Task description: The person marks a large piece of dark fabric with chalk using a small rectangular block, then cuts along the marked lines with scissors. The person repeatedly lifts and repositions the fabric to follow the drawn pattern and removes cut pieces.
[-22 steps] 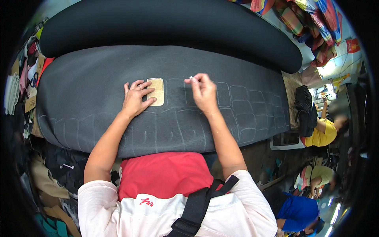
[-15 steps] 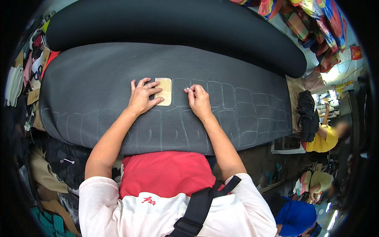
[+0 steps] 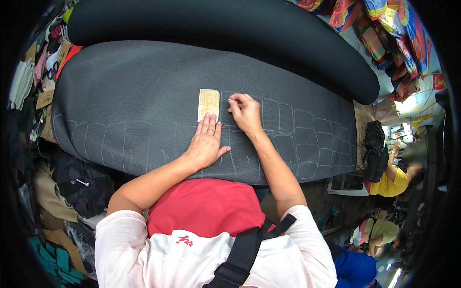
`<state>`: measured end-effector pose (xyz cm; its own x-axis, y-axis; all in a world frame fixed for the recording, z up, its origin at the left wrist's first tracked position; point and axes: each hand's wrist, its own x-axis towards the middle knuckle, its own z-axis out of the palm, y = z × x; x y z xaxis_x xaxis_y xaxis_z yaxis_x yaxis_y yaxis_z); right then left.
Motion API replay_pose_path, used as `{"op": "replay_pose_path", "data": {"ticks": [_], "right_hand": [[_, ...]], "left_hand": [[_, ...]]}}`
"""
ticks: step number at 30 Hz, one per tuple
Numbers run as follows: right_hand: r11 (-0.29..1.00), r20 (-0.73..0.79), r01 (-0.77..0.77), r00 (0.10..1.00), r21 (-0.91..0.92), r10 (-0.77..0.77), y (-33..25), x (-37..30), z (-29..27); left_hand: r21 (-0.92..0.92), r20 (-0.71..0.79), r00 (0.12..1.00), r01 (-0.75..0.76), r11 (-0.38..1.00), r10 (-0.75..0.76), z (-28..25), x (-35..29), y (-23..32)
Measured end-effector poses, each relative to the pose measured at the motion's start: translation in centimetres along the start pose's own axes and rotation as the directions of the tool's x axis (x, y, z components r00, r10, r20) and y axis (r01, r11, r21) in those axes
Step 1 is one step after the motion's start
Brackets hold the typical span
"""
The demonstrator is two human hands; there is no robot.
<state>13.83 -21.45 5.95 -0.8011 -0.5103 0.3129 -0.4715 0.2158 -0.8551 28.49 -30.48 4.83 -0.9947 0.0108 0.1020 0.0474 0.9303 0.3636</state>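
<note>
A tan, card-like template [image 3: 209, 98] with rounded upper corners lies flat on dark grey fabric [image 3: 144, 81]. My left hand [image 3: 205, 146] is laid flat, its stretched fingertips resting on the template's lower edge and its thumb spread out over the cloth. Just right of the template, my right hand [image 3: 246, 113] is closed in a pinch on a small whitish piece, apparently chalk, mostly hidden by the fingers. Pale outlines of the template's shape run in rows over the fabric to the right, and more line its near edge.
A thick black fabric roll [image 3: 216, 29] lies along the far side. Folded black cloth [image 3: 374, 144] is stacked at the right end. Scissors [image 3: 53, 70] and scraps are at the left. A person in yellow [image 3: 391, 181] and others work at the right.
My left hand has slid from the template's left side to its lower edge, fingers now pointing away from me. My right hand has moved slightly right and stays pinched.
</note>
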Motion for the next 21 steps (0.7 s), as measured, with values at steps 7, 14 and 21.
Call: {"op": "replay_pose_path", "data": {"ticks": [7,14,21], "right_hand": [[0.984,0.524,0.111,0.851,-0.138,-0.023,-3.6,1.5,3.6],[0.827,0.686,0.435,0.722,-0.355,-0.086,-4.0,2.9,5.5],[0.777,0.306,0.21,0.952,-0.594,-0.023,-2.5,6.8,8.0]], "left_hand": [[-0.027,-0.063,0.998,-0.03,0.999,0.029,0.6,-0.4,-0.4],[-0.074,-0.1,0.994,-0.04,0.996,0.032,0.6,-0.4,-0.8],[-0.086,-0.17,0.985,0.007,0.996,-0.021,-0.6,1.8,-1.6]]}}
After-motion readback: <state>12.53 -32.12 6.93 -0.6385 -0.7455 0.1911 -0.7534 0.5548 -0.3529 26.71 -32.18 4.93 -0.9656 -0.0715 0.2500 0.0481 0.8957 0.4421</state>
